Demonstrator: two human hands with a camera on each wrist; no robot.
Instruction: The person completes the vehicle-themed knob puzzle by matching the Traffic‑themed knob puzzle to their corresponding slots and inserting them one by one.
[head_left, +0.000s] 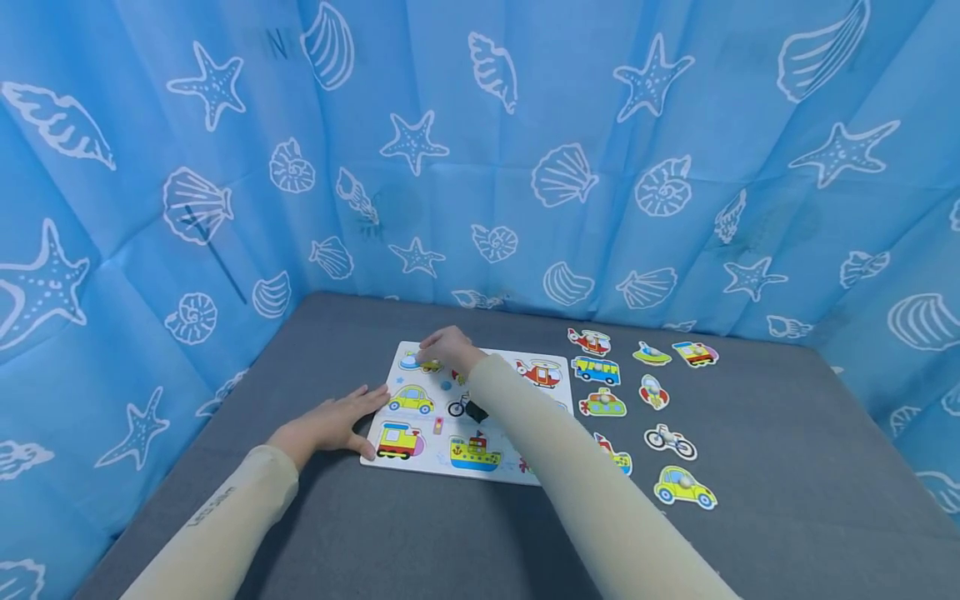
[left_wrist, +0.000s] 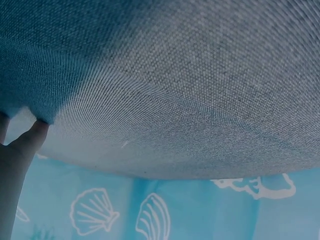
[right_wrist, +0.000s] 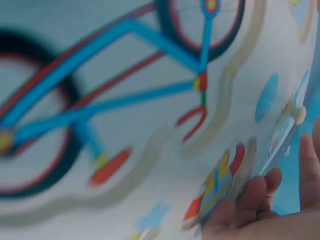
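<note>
A white puzzle board [head_left: 480, 342] with vehicle pictures lies on the grey table. My left hand [head_left: 337, 421] rests at its left edge, fingers spread and fingertips on the rim; the left wrist view catches only the thumb [left_wrist: 30, 140] and part of a finger. My right hand [head_left: 450, 346] reaches over the upper left corner, beside a blue-and-yellow puzzle piece [head_left: 431, 365] partly hidden by the fingers. In the right wrist view a wooden knob [right_wrist: 300, 115] shows uncovered, just off the fingertips. Below the right forearm is the printed bicycle [right_wrist: 110, 100], large in that view.
Right of the board lie several knobbed pieces, among them a helicopter [head_left: 590, 342], a bus [head_left: 597, 371], a submarine [head_left: 602, 403], a rocket [head_left: 654, 392], a bicycle [head_left: 670, 442] and a yellow car [head_left: 684, 487]. A blue shell-patterned curtain [head_left: 480, 167] surrounds the table [head_left: 420, 533].
</note>
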